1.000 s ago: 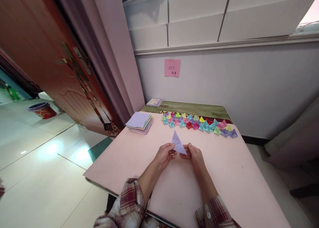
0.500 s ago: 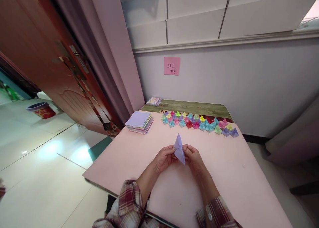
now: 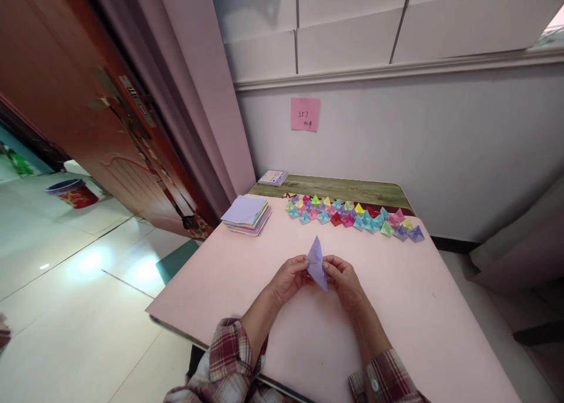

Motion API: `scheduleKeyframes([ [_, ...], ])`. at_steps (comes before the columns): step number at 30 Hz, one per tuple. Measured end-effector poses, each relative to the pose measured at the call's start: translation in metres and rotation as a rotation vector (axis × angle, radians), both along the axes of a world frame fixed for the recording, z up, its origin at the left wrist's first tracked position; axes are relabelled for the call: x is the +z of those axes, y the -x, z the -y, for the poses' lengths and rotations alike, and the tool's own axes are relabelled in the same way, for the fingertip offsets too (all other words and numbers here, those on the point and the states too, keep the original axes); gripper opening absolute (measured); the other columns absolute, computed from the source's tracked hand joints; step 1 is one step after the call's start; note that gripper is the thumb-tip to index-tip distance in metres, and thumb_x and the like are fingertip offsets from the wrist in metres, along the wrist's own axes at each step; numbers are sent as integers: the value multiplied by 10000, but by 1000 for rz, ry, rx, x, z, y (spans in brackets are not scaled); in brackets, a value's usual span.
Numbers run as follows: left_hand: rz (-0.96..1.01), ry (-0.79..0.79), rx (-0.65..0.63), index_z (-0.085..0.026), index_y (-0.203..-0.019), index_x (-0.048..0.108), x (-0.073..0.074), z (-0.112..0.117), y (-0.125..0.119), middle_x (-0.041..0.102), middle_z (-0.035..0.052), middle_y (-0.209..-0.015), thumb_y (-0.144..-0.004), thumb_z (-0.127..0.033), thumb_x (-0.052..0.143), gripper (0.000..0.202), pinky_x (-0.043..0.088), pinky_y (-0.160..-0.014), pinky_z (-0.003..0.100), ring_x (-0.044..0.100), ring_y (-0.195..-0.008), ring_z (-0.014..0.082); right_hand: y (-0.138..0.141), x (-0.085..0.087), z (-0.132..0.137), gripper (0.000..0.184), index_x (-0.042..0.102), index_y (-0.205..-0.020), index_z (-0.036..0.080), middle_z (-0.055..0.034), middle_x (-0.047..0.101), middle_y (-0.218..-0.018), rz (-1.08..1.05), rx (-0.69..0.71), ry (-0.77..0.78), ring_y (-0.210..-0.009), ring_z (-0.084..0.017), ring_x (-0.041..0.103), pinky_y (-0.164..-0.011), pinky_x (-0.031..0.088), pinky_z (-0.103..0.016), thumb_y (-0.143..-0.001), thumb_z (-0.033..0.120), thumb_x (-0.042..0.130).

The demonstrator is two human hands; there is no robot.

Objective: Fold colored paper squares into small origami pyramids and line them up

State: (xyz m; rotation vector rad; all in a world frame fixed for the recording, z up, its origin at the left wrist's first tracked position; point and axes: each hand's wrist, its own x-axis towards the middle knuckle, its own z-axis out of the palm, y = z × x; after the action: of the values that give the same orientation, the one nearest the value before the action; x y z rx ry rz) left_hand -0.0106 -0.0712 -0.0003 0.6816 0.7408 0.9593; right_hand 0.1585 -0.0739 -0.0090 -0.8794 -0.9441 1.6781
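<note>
A folded piece of lilac paper [image 3: 316, 261] stands pointed upward between both hands, just above the pink tabletop [image 3: 220, 285]. My left hand [image 3: 289, 278] pinches its left side, fingers closed on it. My right hand [image 3: 346, 281] pinches its right side the same way. Beyond the hands lie two rows of several small folded paper shapes [image 3: 355, 218] in many colours. A stack of coloured paper squares [image 3: 247, 214] sits at the table's far left corner.
A wooden surface [image 3: 339, 188] behind the pink table carries a small pack of paper [image 3: 273, 177]. A pink note [image 3: 305, 114] is stuck on the white wall. A brown door [image 3: 79, 115] stands open at left over a tiled floor with a red bucket [image 3: 73, 192].
The lilac paper has been turned from lying flat and wide to standing narrow and upright between the fingers. Both hands have drawn closer together and a little nearer to me.
</note>
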Motion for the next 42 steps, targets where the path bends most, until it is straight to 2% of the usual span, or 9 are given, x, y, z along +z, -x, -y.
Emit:
scheduleKeyframes([
  [5,27,17,9,-117,-942,668,-1,1,1,684,89,-841,-763,-298,714,259,488,-722,298,635,-733,167,0,-2,-1,300,690,-863,192,-34,693,-813,-10,2,-9,-687,-152,628,-642,516,-271,-706,432,777],
  [10,4,25,14,-125,-946,649,1,2,2,661,68,-801,-760,-314,716,273,487,-640,261,626,-693,149,1,-1,1,304,690,-871,195,-34,707,-831,-8,7,-9,-706,-166,648,-658,525,-287,-705,435,773],
  [17,-342,-149,-41,-131,-827,623,7,0,7,655,47,-700,-764,-438,681,318,483,-529,255,602,-549,141,0,-2,0,315,692,-893,188,-30,720,-783,124,48,-79,-653,-178,648,-576,486,-260,-717,445,741],
  [20,-402,-170,-78,-136,-829,620,10,1,7,668,48,-710,-755,-457,676,334,495,-541,271,620,-549,155,4,-7,-3,309,685,-879,185,-40,726,-823,167,21,-158,-706,-200,660,-624,506,-285,-704,432,746],
  [24,-341,-93,55,-142,-804,603,11,4,-1,659,34,-690,-721,-393,714,287,525,-598,298,628,-582,160,13,-9,0,246,671,-854,180,-34,713,-770,307,-155,-264,-680,-192,652,-618,510,-283,-756,405,690],
  [29,-183,101,210,-137,-854,595,13,7,-13,686,70,-774,-728,-312,725,251,548,-688,347,664,-684,188,17,-7,6,148,673,-912,203,-10,702,-801,641,-332,-512,-673,-153,637,-654,509,-256,-794,263,607],
  [35,-52,220,276,-115,-832,626,19,9,-20,690,92,-781,-818,-299,639,184,548,-687,354,657,-697,193,16,-7,4,270,652,-1020,229,-12,698,-924,841,-359,-664,-717,-143,639,-678,506,-246,-771,190,554],
  [39,-57,250,338,-109,-801,647,18,10,-25,680,73,-723,-809,-309,658,200,509,-601,282,628,-637,164,19,-5,6,238,658,-1003,234,-16,698,-910,985,-374,-707,-731,-154,637,-660,482,-248,-790,232,553],
  [42,-25,259,370,-114,-776,650,18,12,-29,679,64,-713,-789,-323,686,212,489,-590,253,621,-630,151,21,-4,8,214,664,-981,234,-12,698,-873,1051,-385,-720,-707,-147,631,-642,462,-238,-803,254,547],
])
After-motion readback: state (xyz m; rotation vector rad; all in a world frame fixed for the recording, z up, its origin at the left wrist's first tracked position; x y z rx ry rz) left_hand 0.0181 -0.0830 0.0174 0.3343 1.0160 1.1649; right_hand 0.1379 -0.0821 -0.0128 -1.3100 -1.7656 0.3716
